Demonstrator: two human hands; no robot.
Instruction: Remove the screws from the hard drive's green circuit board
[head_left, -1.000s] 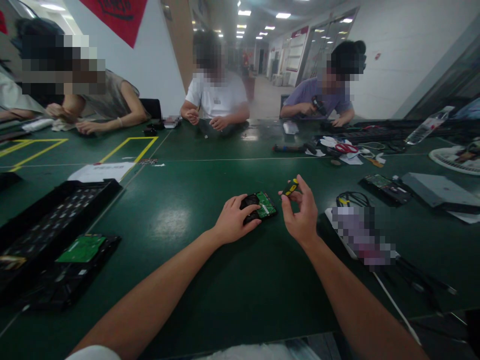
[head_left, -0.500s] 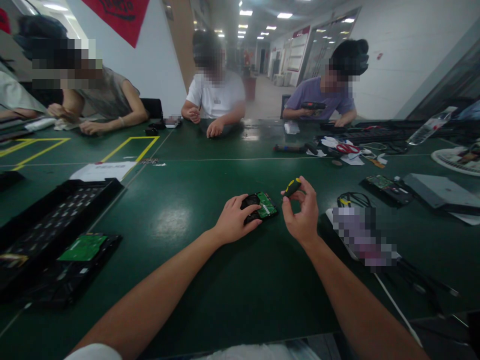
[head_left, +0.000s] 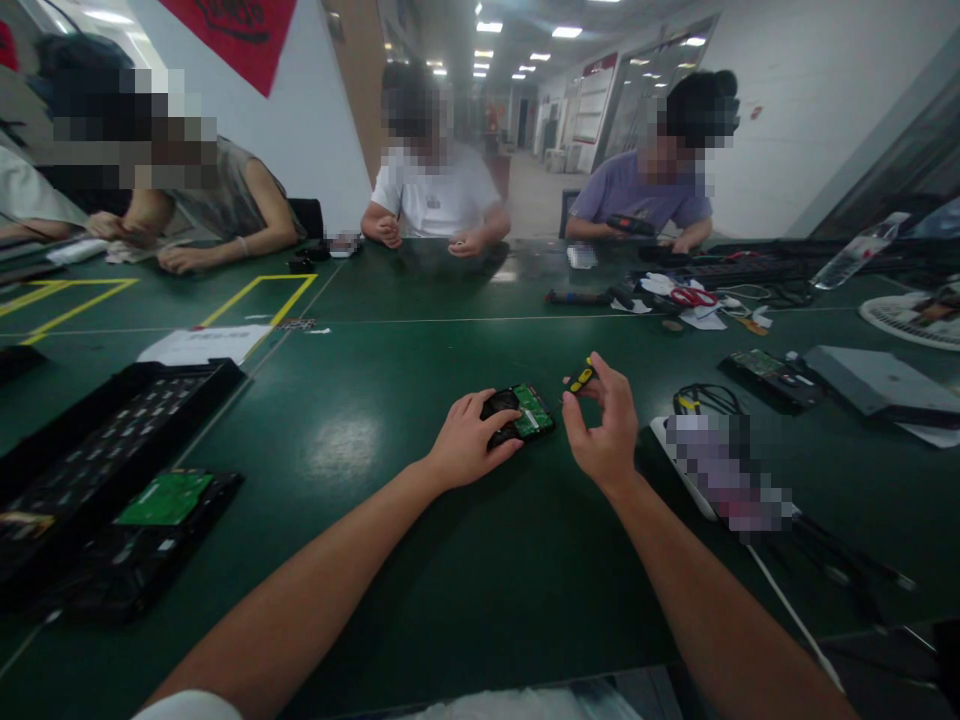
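A hard drive (head_left: 534, 410) with a green circuit board facing up lies on the green table in front of me. My left hand (head_left: 474, 440) grips it from the left, its thumb and fingers spread over the black part and covering some of it. Just right of the drive, my right hand (head_left: 604, 420) pinches a small screwdriver (head_left: 582, 377) with a black and yellow handle between thumb and fingers. The screwdriver's tip points down toward the drive's right edge; whether it touches is too small to tell.
At left lie a long black tray (head_left: 127, 410) and a larger device with a green board (head_left: 169, 498). To the right are a phone-like object (head_left: 720, 475), cables, another drive (head_left: 772, 378) and a grey box (head_left: 885, 380). Three people (head_left: 435, 190) sit opposite.
The screwdriver handle has turned slightly in my right hand's fingers. My left hand stays on the hard drive. Opposite, the white-shirted person's hand has moved right.
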